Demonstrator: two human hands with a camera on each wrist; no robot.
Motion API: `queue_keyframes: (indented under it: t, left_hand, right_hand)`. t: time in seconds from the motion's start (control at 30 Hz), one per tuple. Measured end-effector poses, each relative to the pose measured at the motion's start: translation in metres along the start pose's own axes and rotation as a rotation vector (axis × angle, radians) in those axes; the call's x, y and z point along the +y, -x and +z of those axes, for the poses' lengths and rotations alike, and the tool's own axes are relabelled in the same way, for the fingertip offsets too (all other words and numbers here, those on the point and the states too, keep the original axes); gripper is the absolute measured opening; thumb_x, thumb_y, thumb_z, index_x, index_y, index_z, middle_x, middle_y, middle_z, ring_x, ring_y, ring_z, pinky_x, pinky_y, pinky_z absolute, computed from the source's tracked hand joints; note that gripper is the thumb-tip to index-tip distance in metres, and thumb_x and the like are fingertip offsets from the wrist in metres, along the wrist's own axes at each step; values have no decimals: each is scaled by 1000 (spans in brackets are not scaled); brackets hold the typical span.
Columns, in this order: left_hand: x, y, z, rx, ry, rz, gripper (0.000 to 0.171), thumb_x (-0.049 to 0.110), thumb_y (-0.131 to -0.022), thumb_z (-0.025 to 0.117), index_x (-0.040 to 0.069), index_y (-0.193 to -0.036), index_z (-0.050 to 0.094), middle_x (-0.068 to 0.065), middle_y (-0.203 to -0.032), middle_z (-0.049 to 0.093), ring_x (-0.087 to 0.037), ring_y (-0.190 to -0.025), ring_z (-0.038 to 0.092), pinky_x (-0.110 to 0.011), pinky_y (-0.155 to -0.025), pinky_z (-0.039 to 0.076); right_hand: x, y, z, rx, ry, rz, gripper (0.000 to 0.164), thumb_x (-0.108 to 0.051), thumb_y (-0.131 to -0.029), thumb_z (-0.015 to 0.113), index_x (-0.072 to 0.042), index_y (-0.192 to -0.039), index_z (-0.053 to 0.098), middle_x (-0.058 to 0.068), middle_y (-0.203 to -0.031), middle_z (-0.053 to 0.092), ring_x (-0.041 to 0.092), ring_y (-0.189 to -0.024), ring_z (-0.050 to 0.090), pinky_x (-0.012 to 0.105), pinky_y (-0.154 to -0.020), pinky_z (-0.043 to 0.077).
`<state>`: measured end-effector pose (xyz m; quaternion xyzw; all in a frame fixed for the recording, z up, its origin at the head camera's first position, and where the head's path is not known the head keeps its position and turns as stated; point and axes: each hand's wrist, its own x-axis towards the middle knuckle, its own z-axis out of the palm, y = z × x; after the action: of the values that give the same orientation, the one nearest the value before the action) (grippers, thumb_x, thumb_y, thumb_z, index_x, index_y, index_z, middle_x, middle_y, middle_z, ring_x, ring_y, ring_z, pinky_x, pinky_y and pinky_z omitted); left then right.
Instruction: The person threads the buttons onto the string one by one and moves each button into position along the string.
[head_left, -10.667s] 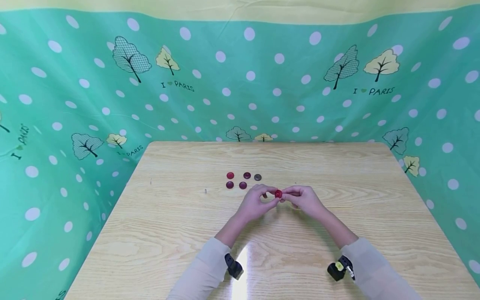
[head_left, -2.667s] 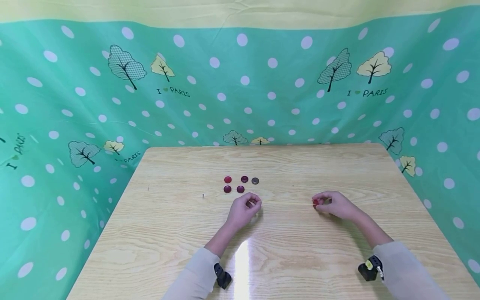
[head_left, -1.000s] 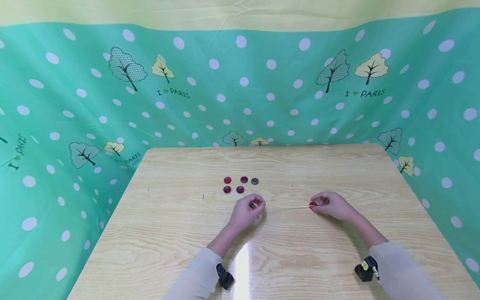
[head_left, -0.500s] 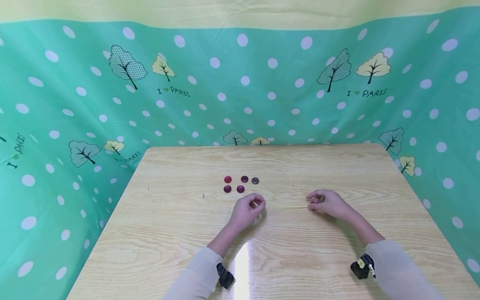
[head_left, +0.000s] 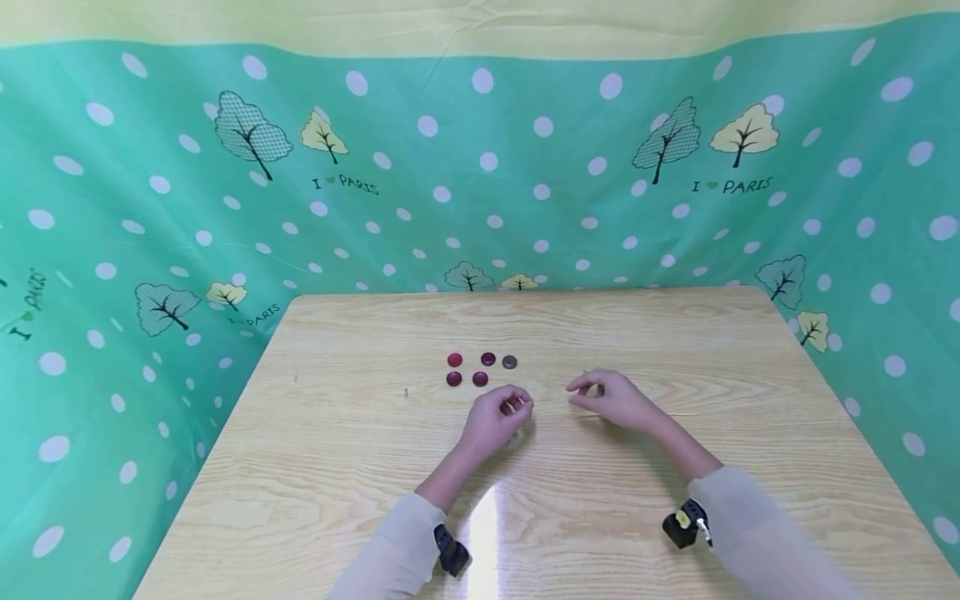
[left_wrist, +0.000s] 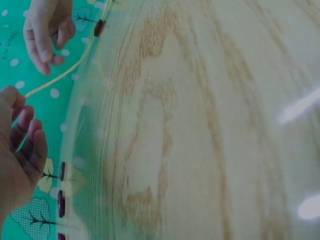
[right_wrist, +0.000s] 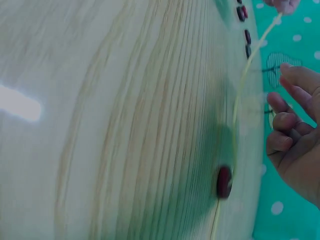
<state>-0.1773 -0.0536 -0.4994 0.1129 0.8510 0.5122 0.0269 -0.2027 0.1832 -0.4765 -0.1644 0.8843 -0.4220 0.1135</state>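
My left hand (head_left: 495, 423) pinches the end of a thin yellow cord (left_wrist: 60, 77) between thumb and fingertips, just in front of the loose buttons. From there the cord runs to the right across the table. A dark red button (right_wrist: 224, 182) is threaded on the cord and sits at the tabletop in the right wrist view; in the head view my right hand and forearm hide it. Over the cord, my right hand (head_left: 618, 400) hovers with loosely bent fingers and holds nothing. Its fingertips point at the left hand, a short gap away.
Behind the left hand lie several loose buttons: a bright red button (head_left: 454, 360), a grey button (head_left: 509, 362) and maroon ones such as the maroon button (head_left: 480, 378). A small dark mark (head_left: 407, 392) shows on the wooden table (head_left: 337, 467). A green curtain (head_left: 420, 167) surrounds the table.
Earlier both hands held the red button; later the right hand had it farther right on the cord. Since half a second ago the right hand has released it and moved left. The left hand barely moved.
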Motion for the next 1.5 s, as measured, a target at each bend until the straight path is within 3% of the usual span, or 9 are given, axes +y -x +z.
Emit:
queue_keyframes:
  t: [0.5, 0.6, 0.73, 0.83, 0.97, 1.23, 1.5]
  left_hand:
    - [-2, -2, 3, 1, 11, 49, 7, 16, -85, 65, 13, -90, 68, -1, -76, 64, -4, -64, 54, -17, -60, 49]
    - [-2, -2, 3, -2, 14, 59, 8, 16, -86, 65, 12, -91, 69, -2, -76, 65, -4, -64, 54, -17, -59, 49]
    - [-1, -2, 2, -4, 15, 60, 9, 17, -86, 65, 12, -92, 69, -2, -76, 65, -5, -64, 54, -17, -59, 49]
    - [-1, -2, 2, -7, 18, 54, 9, 17, -86, 65, 12, -92, 68, -2, -77, 65, -6, -65, 55, -17, -59, 49]
    - [-1, -2, 1, -4, 14, 57, 9, 17, -86, 65, 11, -92, 68, -2, -77, 64, -5, -65, 54, -17, -60, 49]
    - [-2, -2, 2, 3, 24, 51, 8, 17, -86, 65, 12, -91, 68, -2, -77, 64, -5, -65, 54, -17, -59, 49]
    - [-2, -2, 2, 10, 15, 53, 8, 16, -86, 65, 12, -91, 68, -2, -76, 64, -5, -65, 53, -17, -58, 48]
  right_hand:
    - [-20, -11, 28, -30, -101, 0, 25, -29, -89, 63, -13, -107, 68, 4, -100, 66, 8, -58, 43, 21, -52, 38]
    - [-24, -11, 31, -44, -113, 8, 24, -25, -90, 61, -11, -109, 68, 7, -103, 67, 6, -57, 41, 20, -51, 36]
    - [-47, -2, 26, -65, -112, 7, 23, -17, -92, 58, -4, -110, 66, 12, -105, 66, 5, -56, 39, 18, -50, 33]
    - [-45, -3, 27, -68, -111, -1, 23, -20, -92, 58, -6, -109, 67, 10, -104, 67, 5, -55, 39, 18, -49, 33]
    - [-24, -10, 35, -63, -111, -6, 24, -28, -91, 60, -13, -107, 68, 5, -102, 68, 8, -57, 42, 20, -49, 35]
    - [-24, -10, 38, -53, -122, -1, 23, -31, -90, 61, -15, -104, 70, 2, -98, 69, 12, -67, 46, 21, -55, 39]
    - [-22, -10, 40, -26, -132, 2, 19, -27, -89, 62, -13, -100, 70, 1, -92, 68, 9, -65, 48, 20, -55, 40]
